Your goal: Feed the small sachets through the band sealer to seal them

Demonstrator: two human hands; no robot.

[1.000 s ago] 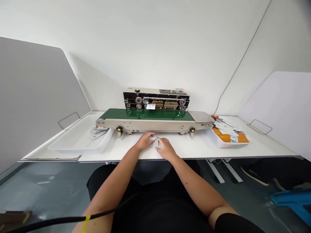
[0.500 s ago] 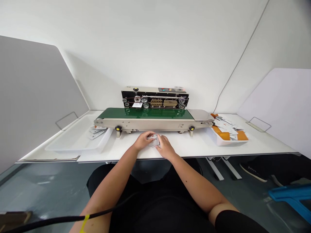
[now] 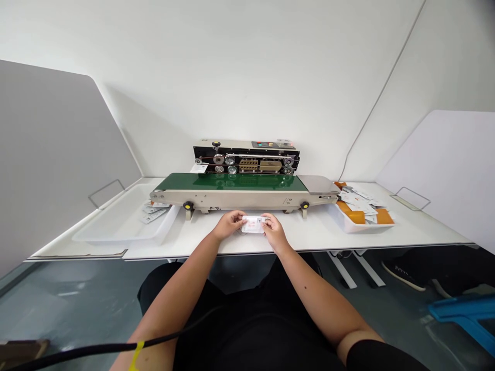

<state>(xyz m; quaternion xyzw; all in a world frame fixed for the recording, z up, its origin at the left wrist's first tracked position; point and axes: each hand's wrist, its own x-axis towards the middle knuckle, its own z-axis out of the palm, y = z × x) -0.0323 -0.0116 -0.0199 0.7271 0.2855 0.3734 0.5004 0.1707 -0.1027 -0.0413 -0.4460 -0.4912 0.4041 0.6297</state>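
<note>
A small white printed packet (image 3: 253, 224) is stretched flat between my two hands, low in front of the sealing machine. My left hand (image 3: 229, 224) pinches its left edge with thumb and fingers. On the opposite edge, my right hand (image 3: 275, 232) grips it the same way. Behind them stands the band sealer (image 3: 247, 154), with rollers and a green conveyor belt (image 3: 232, 181) along its front. Another white packet (image 3: 199, 168) sticks out at the left end of the sealer's rollers.
On the left, a white plastic tray (image 3: 112, 238) holds several packets (image 3: 152, 214). A white bin (image 3: 359, 228) at the right is heaped with white packets and orange pieces (image 3: 384, 216). Upright grey panels (image 3: 58, 144) flank the table. A black cable (image 3: 88, 351) crosses my left forearm.
My right hand has shifted right, and the packet, folded or covered before, now shows spread flat between both hands. The packet in the sealer has travelled left.
</note>
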